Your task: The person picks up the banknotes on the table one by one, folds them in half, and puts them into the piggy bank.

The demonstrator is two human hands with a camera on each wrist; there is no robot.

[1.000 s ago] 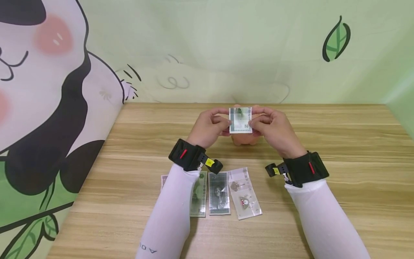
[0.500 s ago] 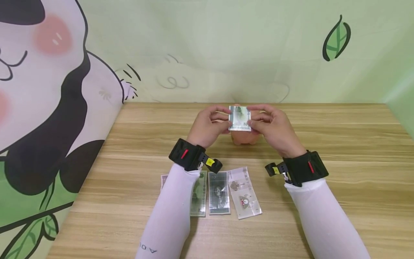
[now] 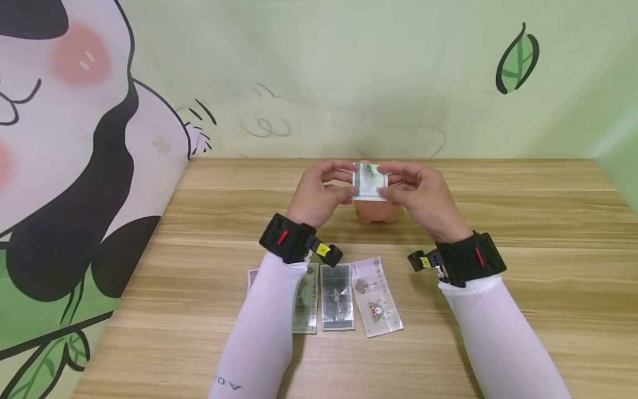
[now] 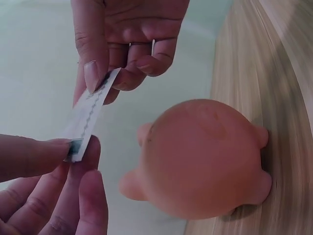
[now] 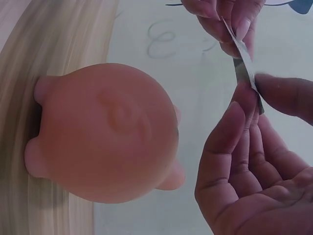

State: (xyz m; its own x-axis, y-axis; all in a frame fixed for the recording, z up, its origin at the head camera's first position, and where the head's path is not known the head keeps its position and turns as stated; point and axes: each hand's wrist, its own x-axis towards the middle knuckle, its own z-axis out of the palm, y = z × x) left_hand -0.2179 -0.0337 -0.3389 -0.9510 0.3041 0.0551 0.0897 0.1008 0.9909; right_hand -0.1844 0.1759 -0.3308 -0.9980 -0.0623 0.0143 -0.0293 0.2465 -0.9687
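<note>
A folded play banknote [image 3: 370, 182], pale with a blue-green border strip and a green print, is held up above the back of the table. My left hand [image 3: 321, 191] pinches its left edge between thumb and fingers. Its right edge is pinched by my right hand [image 3: 416, 191]. Behind and below the note, a round pink piggy bank [image 3: 376, 211] stands on the table, mostly covered by note and hands in the head view. Both wrist views show the piggy bank's [image 4: 195, 161] rounded body and feet, with the note [image 4: 90, 115] held apart from it, level with its upper part.
In front of the hands lie a green banknote [image 3: 306, 305], a dark blue-green banknote [image 3: 338, 299] and a beige banknote [image 3: 376, 299] set at a slant. The corner of a purplish note [image 3: 252, 275] shows beside the left sleeve. A printed cloth wall [image 3: 319, 83] rises behind the wooden table [image 3: 523, 221].
The note has risen slightly and tilted, its lower edge higher than before. The right fingers have slid a little further in over its upper right corner. The notes on the table stay put.
</note>
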